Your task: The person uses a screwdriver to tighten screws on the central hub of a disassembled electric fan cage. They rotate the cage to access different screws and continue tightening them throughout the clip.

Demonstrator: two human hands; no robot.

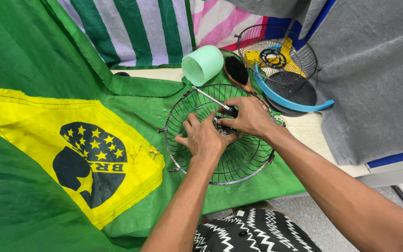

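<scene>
Lying on a green cloth [38, 70] with a yellow and dark blue emblem, a round wire fan guard [248, 161] is seen near the middle of the view, its open side up. Both hands are placed inside it at its centre. The left hand [203, 137] is laid over the hub, its fingers curled down onto a small metal part [221, 129] there; whether that part is actually clamped cannot be told, since it is mostly covered by the fingers. The right hand [249, 116] is closed around the dark handle of a screwdriver [211, 98], whose thin metal shaft is seen slanting up and to the left across the wires.

Just beyond the guard's far rim, a pale green plastic cylinder [203, 64] is found lying on its side, with a dark-bristled brush [236, 71] beside it. Farther right, a second wire guard [299, 51] is set over a yellow fan blade [257, 57] and a black round base [299, 93], with a light blue curved plastic rim [295, 105] leaning across them. Striped cloths [141, 28] are hung behind, and grey felt [374, 70] is draped at the right.
</scene>
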